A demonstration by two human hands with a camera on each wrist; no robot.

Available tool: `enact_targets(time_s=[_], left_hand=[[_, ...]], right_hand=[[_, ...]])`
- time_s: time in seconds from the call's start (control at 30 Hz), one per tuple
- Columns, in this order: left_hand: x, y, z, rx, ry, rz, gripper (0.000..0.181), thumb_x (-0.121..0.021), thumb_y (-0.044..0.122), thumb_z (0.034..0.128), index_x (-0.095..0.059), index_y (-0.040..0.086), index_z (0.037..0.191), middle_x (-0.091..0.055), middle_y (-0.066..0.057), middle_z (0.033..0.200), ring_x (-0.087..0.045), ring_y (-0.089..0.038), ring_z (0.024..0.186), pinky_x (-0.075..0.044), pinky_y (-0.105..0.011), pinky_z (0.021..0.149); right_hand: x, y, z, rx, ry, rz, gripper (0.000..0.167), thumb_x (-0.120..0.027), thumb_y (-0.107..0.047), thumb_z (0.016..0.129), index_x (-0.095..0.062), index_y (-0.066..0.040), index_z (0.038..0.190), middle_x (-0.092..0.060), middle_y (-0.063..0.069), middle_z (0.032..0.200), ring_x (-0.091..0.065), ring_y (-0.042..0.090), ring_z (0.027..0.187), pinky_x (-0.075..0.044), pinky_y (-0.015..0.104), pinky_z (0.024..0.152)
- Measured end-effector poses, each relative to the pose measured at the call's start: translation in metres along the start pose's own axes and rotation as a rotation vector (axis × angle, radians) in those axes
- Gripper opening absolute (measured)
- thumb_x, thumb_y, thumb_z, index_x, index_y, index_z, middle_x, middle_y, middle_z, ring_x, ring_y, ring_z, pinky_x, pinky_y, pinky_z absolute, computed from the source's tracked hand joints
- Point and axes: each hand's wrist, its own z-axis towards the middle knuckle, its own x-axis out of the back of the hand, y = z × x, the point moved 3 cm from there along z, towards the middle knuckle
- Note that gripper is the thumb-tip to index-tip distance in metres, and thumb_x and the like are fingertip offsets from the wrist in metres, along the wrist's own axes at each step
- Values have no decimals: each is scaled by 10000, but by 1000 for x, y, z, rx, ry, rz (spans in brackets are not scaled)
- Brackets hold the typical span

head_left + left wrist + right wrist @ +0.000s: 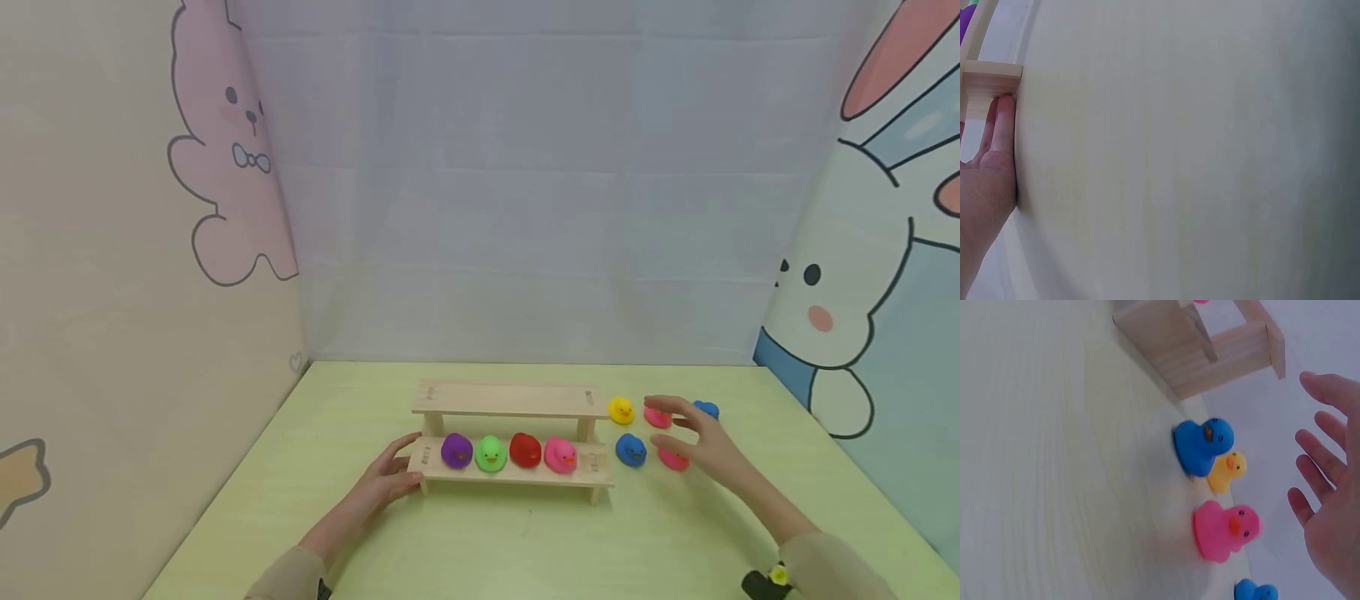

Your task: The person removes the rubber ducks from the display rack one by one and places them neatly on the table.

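My left hand [384, 477] holds the left end of a two-step wooden shelf [510, 398], thumb at the front and fingers farther back. In the left wrist view, fingertips touch the shelf's leg [991, 78]. On the lower step sit a purple duck [457, 451], a green duck [491, 454], a red duck [525, 450] and a pink duck [560, 456]. Over the loose ducks on the right hovers my right hand [708, 446], thumb and fingers apart, nothing held. Beneath it lie two pink ducks, one nearer [673, 459] and one farther [657, 417].
Right of the shelf stand a yellow duck [621, 410] and a blue duck [631, 450]. Another blue duck [707, 408] lies behind my right hand. The pale yellow table [480, 550] meets a white curtain [525, 208] at the back and printed walls at both sides.
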Motion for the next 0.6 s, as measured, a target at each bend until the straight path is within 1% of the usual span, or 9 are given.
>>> enact_targets(time_s=[0.13, 0.2, 0.3, 0.47, 0.6], left_hand=[[0, -1, 0, 0, 0, 0, 699, -648, 84, 935, -285, 113, 1532, -467, -249, 1353, -558, -290, 1141, -458, -388, 970], [1, 0, 0, -1, -1, -1, 701, -647, 84, 936, -281, 108, 1533, -466, -252, 1353, -558, -294, 1142, -456, -393, 973], [1, 0, 0, 0, -4, -3, 705, -649, 85, 934, -279, 108, 1534, -465, -252, 1354, -554, -298, 1147, -452, -400, 979], [0, 1, 0, 6, -2, 4, 710, -657, 95, 929, -284, 115, 1533, -468, -251, 1353, -553, -297, 1149, -452, -400, 980], [0, 1, 0, 6, 4, 2, 709, -657, 87, 927, -287, 107, 1531, -471, -253, 1348, -559, -300, 1140, -457, -395, 974]], right_hand=[[-8, -18, 5, 12, 10, 36, 527, -719, -76, 888, -523, -99, 1377, -546, 90, 1350, -476, 102, 1177, -397, 212, 953], [-13, -26, 6, 21, 16, 52, 537, -722, -67, 884, -521, -114, 1380, -541, 76, 1356, -476, 96, 1174, -391, 196, 948], [-21, -39, 8, 46, 33, 66, 537, -731, -63, 876, -531, -126, 1370, -544, 56, 1356, -469, 73, 1177, -398, 208, 952], [-36, -58, 13, 108, 74, 87, 529, -751, -33, 851, -554, -101, 1337, -568, 51, 1312, -506, 173, 1146, -450, 272, 930], [-51, -64, 13, 117, 73, 98, 537, -756, -3, 834, -557, -84, 1327, -572, 44, 1296, -529, 219, 1123, -487, 298, 900]])
